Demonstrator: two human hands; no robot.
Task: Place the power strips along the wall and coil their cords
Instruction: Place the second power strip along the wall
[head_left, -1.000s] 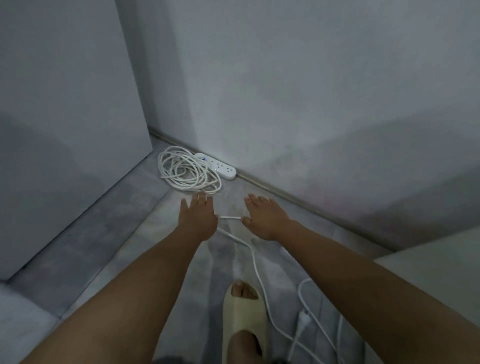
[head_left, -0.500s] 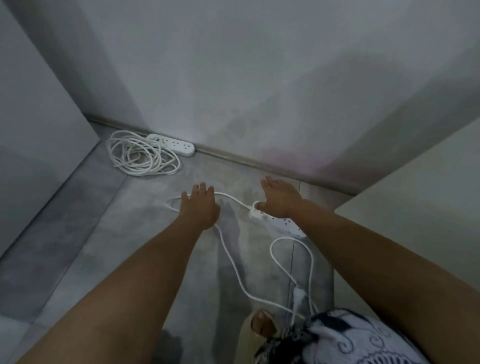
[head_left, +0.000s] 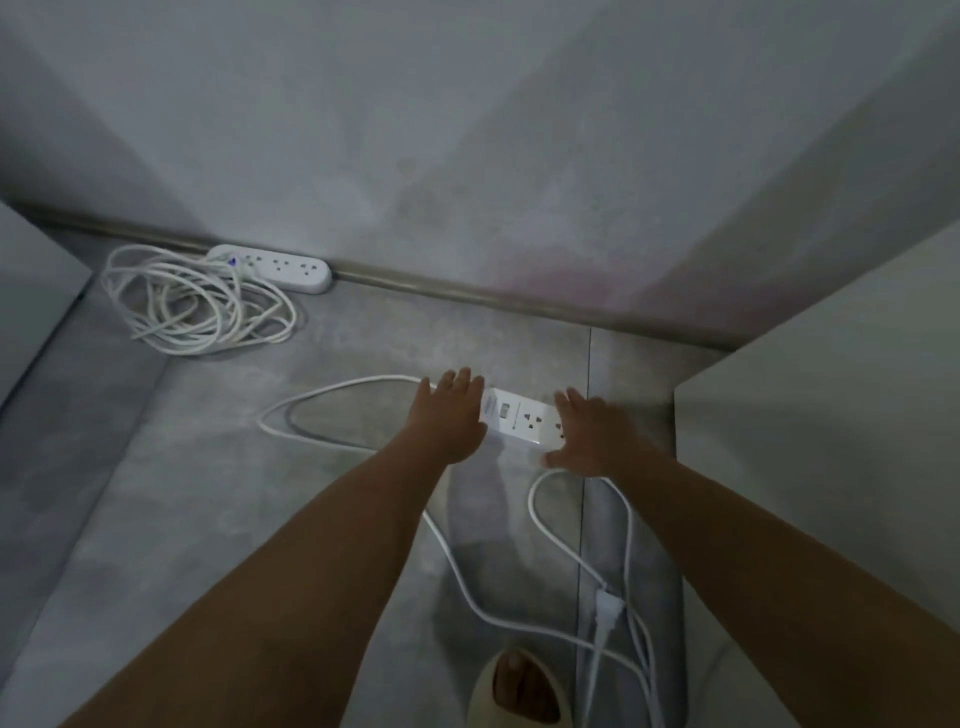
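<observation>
Power strip (head_left: 519, 423) flat on floor, short of baseboard (head_left: 467, 288), long axis nearly parallel to it; left hand (head_left: 449, 415) flat at cord end, right hand (head_left: 592, 436) spread over other end, fingers straight, gripping nothing

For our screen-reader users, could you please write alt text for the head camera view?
Both hands reach to a power strip lying on the grey floor short of the wall, left hand at its cord end, right hand over the other end, its loose cord trailing. A second power strip lies against the baseboard at left beside its coiled cord.
</observation>
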